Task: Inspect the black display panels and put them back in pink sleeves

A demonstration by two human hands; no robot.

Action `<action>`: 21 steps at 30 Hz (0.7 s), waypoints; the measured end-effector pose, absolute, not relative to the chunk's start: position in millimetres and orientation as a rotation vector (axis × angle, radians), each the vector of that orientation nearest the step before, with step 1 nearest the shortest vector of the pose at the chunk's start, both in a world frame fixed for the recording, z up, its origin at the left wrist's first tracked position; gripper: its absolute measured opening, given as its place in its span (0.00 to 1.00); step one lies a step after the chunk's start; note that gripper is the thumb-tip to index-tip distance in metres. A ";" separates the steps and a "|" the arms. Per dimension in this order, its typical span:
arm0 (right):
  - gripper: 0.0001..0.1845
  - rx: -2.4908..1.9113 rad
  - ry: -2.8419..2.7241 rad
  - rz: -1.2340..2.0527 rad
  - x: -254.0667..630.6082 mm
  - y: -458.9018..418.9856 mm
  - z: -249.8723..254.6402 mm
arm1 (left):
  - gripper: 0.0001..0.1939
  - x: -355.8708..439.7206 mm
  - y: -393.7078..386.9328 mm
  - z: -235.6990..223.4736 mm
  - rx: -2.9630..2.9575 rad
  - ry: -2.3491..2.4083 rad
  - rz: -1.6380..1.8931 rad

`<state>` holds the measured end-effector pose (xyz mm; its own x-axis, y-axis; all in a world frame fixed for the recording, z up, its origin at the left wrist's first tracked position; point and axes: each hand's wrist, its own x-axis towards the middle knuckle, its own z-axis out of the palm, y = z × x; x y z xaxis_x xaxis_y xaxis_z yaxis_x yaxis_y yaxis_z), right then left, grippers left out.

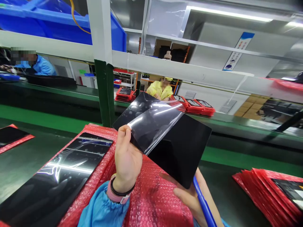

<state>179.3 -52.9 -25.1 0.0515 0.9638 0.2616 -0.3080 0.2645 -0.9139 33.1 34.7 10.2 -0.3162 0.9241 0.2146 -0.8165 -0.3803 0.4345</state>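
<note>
Pinching a glossy black rectangular panel (180,151) tight in the left hand (126,157), right hand (187,195) is loosely cradling its lower edge above a red bubble-wrap sleeve (151,192), clear plastic film (151,126) peeling back.

Bright, even light from ceiling fluorescent tubes (229,14) at 1 o'clock. Hard white glare on the clear film (153,126) at center and the glossy black panel (63,170) at 8 o'clock. Shadows faint. Wide-angle bending toward edges; far background slightly soft.

Factory workshop, green conveyor belt (38,118)
</note>
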 end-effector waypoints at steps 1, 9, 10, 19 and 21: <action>0.37 -0.786 -1.098 1.136 179.7 -52.7 -28.3 | 0.02 33.3 35.0 10.3 0.515 0.290 1.900; 0.30 -0.832 -1.065 1.148 182.1 -61.0 -20.6 | 0.03 31.0 39.5 10.1 0.504 0.264 1.888; 0.30 -0.830 -1.056 1.153 182.4 -62.1 -17.9 | 0.02 30.7 39.8 10.0 0.503 0.283 1.888; 0.20 -0.824 -0.893 1.125 191.7 -67.9 -17.1 | 0.02 23.6 49.6 9.0 0.539 0.536 1.956; 0.19 -0.872 -0.783 1.088 196.0 -69.8 -17.8 | 0.02 19.9 54.2 7.9 0.623 0.588 1.975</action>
<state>196.0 -69.8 -17.8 0.2775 0.9546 0.1081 -0.4059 0.2184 -0.8875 19.9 54.2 7.9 -0.4202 0.8888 0.1830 -0.6438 -0.4341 0.6302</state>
